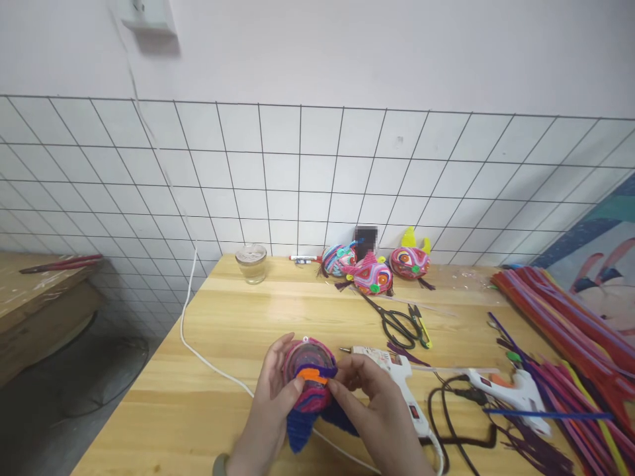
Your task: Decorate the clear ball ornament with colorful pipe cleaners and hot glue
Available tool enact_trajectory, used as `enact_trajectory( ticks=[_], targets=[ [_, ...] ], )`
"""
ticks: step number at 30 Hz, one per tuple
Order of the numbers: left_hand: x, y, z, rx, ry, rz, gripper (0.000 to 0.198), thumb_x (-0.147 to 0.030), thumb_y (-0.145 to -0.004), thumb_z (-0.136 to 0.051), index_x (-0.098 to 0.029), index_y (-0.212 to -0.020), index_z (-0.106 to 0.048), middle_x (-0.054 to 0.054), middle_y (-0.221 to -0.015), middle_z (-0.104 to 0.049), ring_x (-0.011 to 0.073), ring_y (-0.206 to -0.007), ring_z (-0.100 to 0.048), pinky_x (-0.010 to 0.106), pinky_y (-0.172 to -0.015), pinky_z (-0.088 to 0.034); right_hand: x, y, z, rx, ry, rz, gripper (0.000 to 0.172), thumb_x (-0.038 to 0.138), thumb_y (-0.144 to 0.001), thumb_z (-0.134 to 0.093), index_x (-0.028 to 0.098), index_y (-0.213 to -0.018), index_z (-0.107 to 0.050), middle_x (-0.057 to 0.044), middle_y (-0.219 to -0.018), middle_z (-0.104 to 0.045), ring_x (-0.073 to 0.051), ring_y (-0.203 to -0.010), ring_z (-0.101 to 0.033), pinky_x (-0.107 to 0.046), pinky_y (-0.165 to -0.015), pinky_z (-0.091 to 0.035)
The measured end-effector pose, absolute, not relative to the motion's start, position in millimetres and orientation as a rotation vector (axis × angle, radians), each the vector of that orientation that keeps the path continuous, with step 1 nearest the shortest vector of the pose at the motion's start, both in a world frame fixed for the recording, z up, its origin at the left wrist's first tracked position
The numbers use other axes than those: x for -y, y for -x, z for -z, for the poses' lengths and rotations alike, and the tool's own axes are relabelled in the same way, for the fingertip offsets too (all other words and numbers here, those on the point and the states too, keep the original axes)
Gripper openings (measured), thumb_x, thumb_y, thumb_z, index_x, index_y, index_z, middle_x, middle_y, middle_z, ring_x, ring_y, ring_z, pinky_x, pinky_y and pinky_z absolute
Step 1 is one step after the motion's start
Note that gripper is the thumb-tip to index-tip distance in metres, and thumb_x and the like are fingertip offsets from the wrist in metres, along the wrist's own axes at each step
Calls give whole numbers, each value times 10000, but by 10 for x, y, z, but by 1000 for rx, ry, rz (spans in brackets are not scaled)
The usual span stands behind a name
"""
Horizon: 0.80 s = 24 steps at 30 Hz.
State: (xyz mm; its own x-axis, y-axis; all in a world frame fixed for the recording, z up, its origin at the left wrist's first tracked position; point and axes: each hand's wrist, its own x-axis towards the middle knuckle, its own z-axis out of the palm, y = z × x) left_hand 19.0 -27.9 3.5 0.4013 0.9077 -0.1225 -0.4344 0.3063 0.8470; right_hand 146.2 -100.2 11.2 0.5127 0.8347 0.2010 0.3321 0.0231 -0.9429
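Note:
My left hand [270,396] grips the left side of a round craft ball [308,377] wrapped in pink, purple and blue pipe cleaners, held just above the wooden table [218,324]. My right hand [381,413] pinches its right side, with fingertips on a short orange pipe cleaner piece [312,375] that lies across the ball's front. Blue fuzzy strands hang below the ball. A white glue gun [397,370] lies on the table right behind my right hand.
Three finished colourful ball figures [374,268] stand at the table's back edge by the wire grid. Black scissors [397,324], a second glue gun [516,390], a glass jar [252,262], a white cable [191,330] and heaps of pipe cleaners [565,344] at right.

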Motion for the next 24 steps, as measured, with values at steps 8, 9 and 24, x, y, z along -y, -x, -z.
enact_trajectory(
  ticks=[8,9,24],
  targets=[
    [291,-184,5,-638,-793,-951,537,-271,-668,-752,-238,-1159,-537,85,-1167,-631,278,-1128,-555,357,-909,-460,980,-1589,-52,881,1511,-795,348,302,-692,-725,212,-1005,-605,-68,-995,-680,-260,-983,-626,-374,-779,-503],
    [296,-187,7,-633,-780,-942,538,-269,-673,-746,-237,-1165,-531,87,-1178,-625,277,-1136,-549,358,-912,-456,975,-1603,-43,845,1445,-886,374,312,-696,-735,213,-1029,-597,-83,-1054,-677,-267,-1010,-632,-387,-794,-513],
    [321,-238,-3,-508,-503,-797,515,-396,-771,-655,-224,-1222,-474,105,-1158,-664,281,-1156,-554,422,-979,-386,939,-1658,-35,684,1297,-1145,418,463,-665,-741,207,-986,-661,-84,-1004,-740,-283,-917,-691,-392,-769,-541]
  ],
)
